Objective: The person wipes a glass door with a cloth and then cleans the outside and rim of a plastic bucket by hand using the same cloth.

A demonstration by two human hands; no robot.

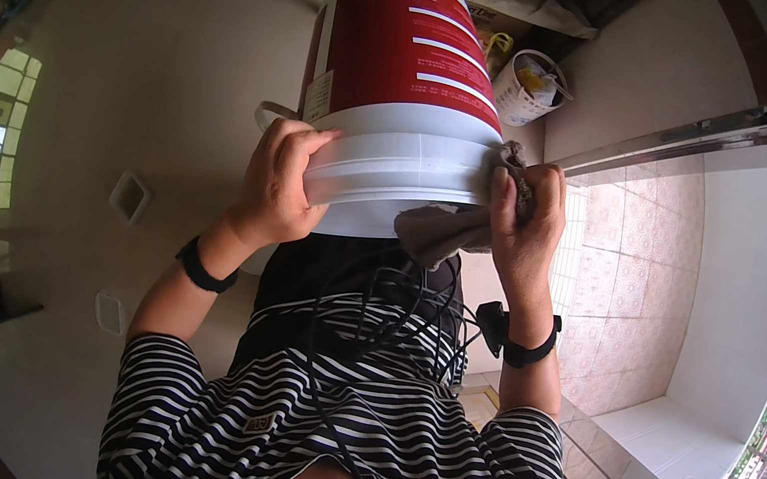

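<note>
A large white plastic bucket (410, 168) with a red printed label lies tipped on its side, its mouth towards my body. My left hand (287, 178) grips the rim on the left, near the bucket's handle (269, 115). At the right side of the rim, my right hand (531, 215) presses a grey-brown cloth (445, 233) against the bucket. Part of that cloth hangs inside the mouth, and another part shows outside between thumb and fingers. Most of the inside of the bucket is hidden from view.
A smaller white bucket (530, 89) holding bags stands beyond, at the right. Two shallow white trays or lids, one nearer (108, 314) and one farther (129, 197), lie on the floor to the left. Black cables (406, 285) hang before my waist. A sliding-door track (704, 141) runs along the right.
</note>
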